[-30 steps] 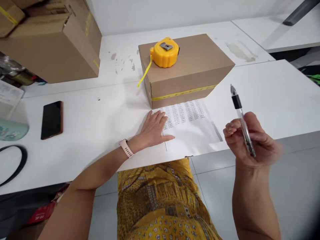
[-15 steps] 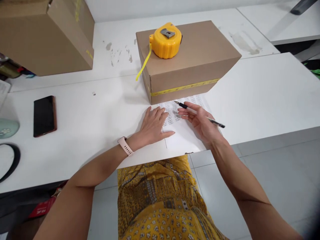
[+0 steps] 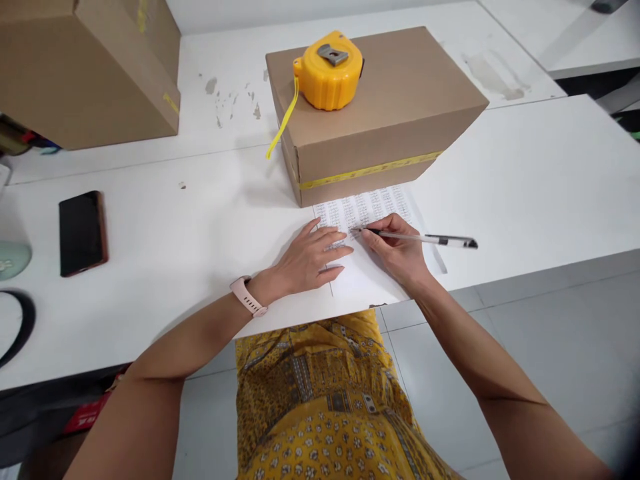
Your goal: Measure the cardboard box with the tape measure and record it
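Note:
A sheet of paper (image 3: 365,272) with several columns of handwriting lies on the desk, its far edge meeting the cardboard box (image 3: 360,153). My left hand (image 3: 315,257) rests flat on the sheet's left side, fingers spread, a pink watch band on the wrist. In my right hand (image 3: 400,250) a pen (image 3: 430,239) is pinched, its tip down at the written lines and its barrel slanting to the right. On top of the box sits a yellow tape measure (image 3: 330,77) with a yellow strap hanging over the box's left edge.
A black phone (image 3: 83,233) lies on the left of the white desk (image 3: 210,247). Behind it stands a larger cardboard box (image 3: 115,87). A pale green object (image 3: 13,260) and a black-rimmed round thing (image 3: 27,320) are at the far left. The desk's front edge runs just before my body.
My right hand has turned from holding the pen loosely, palm up, to a writing grip with the tip lowered to the paper. My left hand has shifted slightly, and the view has moved a little.

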Available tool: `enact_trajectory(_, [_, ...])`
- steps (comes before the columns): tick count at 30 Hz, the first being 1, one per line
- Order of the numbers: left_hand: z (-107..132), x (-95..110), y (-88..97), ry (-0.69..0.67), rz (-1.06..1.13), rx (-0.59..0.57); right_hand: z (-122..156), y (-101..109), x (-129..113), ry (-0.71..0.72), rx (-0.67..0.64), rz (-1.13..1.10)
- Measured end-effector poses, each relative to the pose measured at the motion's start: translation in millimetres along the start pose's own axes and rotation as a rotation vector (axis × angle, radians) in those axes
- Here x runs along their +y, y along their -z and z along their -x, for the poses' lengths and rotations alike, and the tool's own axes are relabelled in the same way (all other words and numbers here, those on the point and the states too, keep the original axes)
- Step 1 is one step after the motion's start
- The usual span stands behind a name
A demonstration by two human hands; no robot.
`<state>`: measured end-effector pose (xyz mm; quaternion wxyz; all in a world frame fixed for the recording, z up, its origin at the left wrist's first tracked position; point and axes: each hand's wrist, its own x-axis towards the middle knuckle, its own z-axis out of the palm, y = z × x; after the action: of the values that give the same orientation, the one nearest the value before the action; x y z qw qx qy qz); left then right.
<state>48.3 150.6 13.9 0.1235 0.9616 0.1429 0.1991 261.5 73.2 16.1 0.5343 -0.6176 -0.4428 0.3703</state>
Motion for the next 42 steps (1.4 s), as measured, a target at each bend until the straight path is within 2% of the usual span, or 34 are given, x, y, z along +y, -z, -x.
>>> enact_trajectory(10, [0.9, -0.4, -2.0, -0.046, -0.069, -0.016, 2.0, -4.0, -0.3, 0.135, -0.037, 0.218])
enact_trajectory(31, [1.1, 1.0, -2.3, -0.026, -0.074, -0.071, 1.1, -4.9, 0.1, 0.124, -0.069, 0.218])
enact_trajectory(42, [2.1, -0.4, -4.2, -0.016, -0.056, -0.066, -0.7, -4.4, 0.6, 0.098, -0.020, 0.220])
